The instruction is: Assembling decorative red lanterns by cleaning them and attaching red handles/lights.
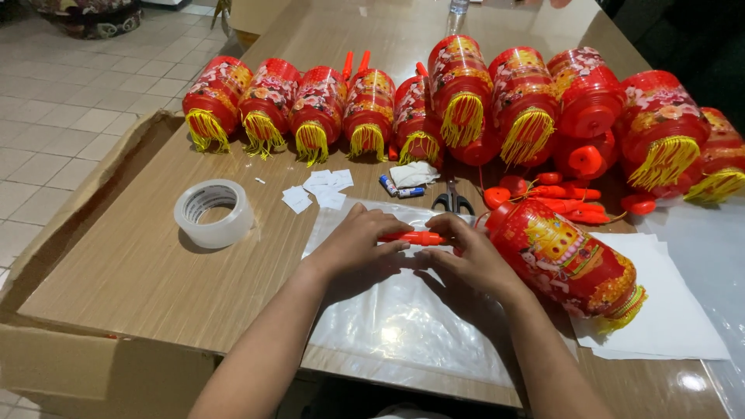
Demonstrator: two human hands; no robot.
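**Two hands on one red stick**

We see both hands low in the middle, pressed down on a clear plastic sheet (403,310). The left hand (353,242) and the right hand (472,256) pinch the same small red stick (411,237) – left fingers on one end, right fingers on the other. Both hands are closed narrow around it, not spread wide. The stick lies flat, right between them.

At 3 o'clock from the right hand lies a red lantern (565,262) on its side, touching the hand. It rests on white paper (667,310).

What could go wrong? We think the lantern could roll, since it is round and only lies there. A bump from the right wrist might push it toward the table edge at 5 o'clock. The plastic sheet looks slippery too, so the stick may slide if the fingers loosen.

At 12 o'clock sit scissors (452,202), two small batteries (400,188) and paper bits (322,186) – near enough to knock. Behind them a long row of lanterns (365,109) fills the table, with loose red sticks (566,192) at 2 o'clock.

The open room is at 9 o'clock, on the brown cardboard (124,271), past the tape roll (213,213). The near edge lies close under the arms.
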